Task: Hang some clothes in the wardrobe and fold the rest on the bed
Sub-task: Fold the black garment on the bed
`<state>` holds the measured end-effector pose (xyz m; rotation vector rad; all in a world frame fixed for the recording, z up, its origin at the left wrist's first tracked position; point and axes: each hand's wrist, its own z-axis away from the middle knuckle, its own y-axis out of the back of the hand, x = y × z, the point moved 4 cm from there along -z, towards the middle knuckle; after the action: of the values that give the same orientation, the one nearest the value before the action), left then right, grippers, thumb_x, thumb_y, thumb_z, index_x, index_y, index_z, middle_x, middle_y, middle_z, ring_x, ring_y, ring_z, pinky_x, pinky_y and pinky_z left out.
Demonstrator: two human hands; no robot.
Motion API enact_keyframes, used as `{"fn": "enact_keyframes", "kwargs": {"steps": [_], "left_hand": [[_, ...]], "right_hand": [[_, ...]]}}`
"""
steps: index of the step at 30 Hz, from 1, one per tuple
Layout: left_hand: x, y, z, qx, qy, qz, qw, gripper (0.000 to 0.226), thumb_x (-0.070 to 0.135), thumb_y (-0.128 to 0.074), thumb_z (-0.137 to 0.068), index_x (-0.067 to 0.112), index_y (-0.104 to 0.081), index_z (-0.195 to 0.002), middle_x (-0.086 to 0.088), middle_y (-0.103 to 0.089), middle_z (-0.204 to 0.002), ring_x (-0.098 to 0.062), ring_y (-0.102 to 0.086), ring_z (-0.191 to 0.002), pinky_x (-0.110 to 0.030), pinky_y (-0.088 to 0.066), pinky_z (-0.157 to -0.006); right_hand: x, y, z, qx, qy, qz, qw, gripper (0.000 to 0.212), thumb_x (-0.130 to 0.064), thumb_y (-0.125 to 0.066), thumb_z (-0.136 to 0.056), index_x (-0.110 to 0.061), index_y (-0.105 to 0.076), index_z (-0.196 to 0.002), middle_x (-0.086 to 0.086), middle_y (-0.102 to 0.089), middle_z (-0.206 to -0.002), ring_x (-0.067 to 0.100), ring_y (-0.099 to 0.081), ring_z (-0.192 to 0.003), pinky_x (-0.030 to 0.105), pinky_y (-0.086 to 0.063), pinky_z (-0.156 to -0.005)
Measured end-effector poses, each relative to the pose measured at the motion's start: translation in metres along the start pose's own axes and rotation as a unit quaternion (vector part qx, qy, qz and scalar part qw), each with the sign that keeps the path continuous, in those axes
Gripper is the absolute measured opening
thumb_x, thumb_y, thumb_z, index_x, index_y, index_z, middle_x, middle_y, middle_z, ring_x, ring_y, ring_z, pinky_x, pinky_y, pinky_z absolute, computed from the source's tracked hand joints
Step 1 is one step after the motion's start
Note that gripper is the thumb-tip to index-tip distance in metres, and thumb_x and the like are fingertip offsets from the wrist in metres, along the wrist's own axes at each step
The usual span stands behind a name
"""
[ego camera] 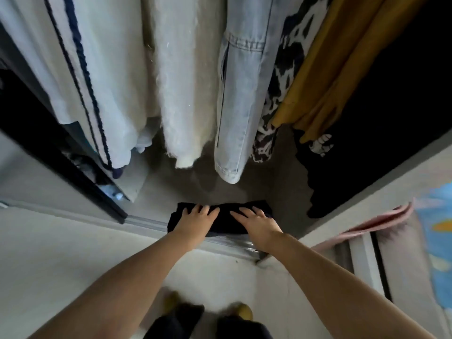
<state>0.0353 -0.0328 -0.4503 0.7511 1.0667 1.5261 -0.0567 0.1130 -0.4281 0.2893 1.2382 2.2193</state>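
A folded black garment lies on the wardrobe floor just inside the sliding-door track. My left hand rests flat on its left half, fingers spread. My right hand lies on its right half, fingers spread and pointing inward. Above hang several clothes: a pale blue shirt with navy stripes, a cream fuzzy piece, light denim, a black-and-white print, a mustard garment and a black one.
The metal door track runs under my wrists. A dark sliding door edge stands at the left. A pink item and a blue patterned surface sit at the right. My feet stand on the pale floor below.
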Motion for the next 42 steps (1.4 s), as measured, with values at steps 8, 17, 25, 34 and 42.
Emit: {"fn": "enact_keyframes", "kwargs": {"steps": [8, 17, 25, 34, 42], "left_hand": [[-0.014, -0.131, -0.198, 0.017, -0.052, -0.032, 0.998, 0.076, 0.017, -0.057, -0.088, 0.019, -0.014, -0.151, -0.011, -0.033, -0.146, -0.033, -0.035, -0.132, -0.048, -0.036, -0.103], [0.026, -0.213, -0.401, 0.142, -0.072, -0.003, 0.987, 0.083, 0.013, -0.049, -0.094, 0.024, 0.010, -0.152, -0.009, 0.001, -0.161, -0.037, -0.001, -0.146, -0.058, -0.014, -0.114], [0.096, -0.360, -0.446, 0.053, -0.119, 0.012, 0.991, 0.085, 0.006, -0.041, -0.095, 0.034, 0.018, -0.149, 0.000, 0.022, -0.159, -0.037, 0.018, -0.144, -0.066, -0.007, -0.111], [0.094, -0.377, -0.444, 0.015, -0.119, 0.064, 0.991, 0.101, 0.002, -0.049, -0.083, 0.040, 0.020, -0.147, 0.008, 0.029, -0.156, -0.029, 0.029, -0.142, -0.064, 0.003, -0.111], [0.074, -0.283, -0.343, -0.097, -0.134, 0.055, 0.985, 0.090, 0.022, -0.056, -0.089, 0.031, 0.007, -0.152, -0.002, 0.031, -0.155, -0.024, 0.026, -0.143, -0.060, 0.000, -0.114]], "right_hand": [[0.071, -0.106, -0.198, 0.029, -0.038, -0.026, 0.999, 0.079, 0.000, -0.044, -0.091, -0.038, -0.012, -0.152, -0.002, -0.012, -0.160, 0.036, -0.017, -0.142, 0.051, -0.036, -0.108], [0.194, -0.188, -0.344, 0.177, -0.157, 0.008, 0.972, 0.077, 0.000, -0.036, -0.094, -0.036, -0.003, -0.153, 0.001, -0.001, -0.161, 0.035, 0.002, -0.146, 0.056, -0.026, -0.112], [0.227, -0.348, -0.377, 0.091, -0.256, -0.042, 0.961, 0.070, -0.014, -0.030, -0.101, -0.043, 0.011, -0.149, 0.004, 0.016, -0.160, 0.042, 0.015, -0.144, 0.062, 0.004, -0.113], [0.219, -0.361, -0.373, 0.094, -0.260, -0.041, 0.960, 0.080, -0.011, -0.038, -0.098, -0.040, 0.017, -0.148, 0.008, 0.026, -0.157, 0.041, 0.023, -0.142, 0.061, 0.007, -0.113], [0.180, -0.261, -0.303, -0.100, -0.237, -0.023, 0.966, 0.085, -0.006, -0.046, -0.093, -0.033, 0.009, -0.152, 0.008, 0.008, -0.161, 0.031, 0.012, -0.147, 0.060, -0.010, -0.115]]}}
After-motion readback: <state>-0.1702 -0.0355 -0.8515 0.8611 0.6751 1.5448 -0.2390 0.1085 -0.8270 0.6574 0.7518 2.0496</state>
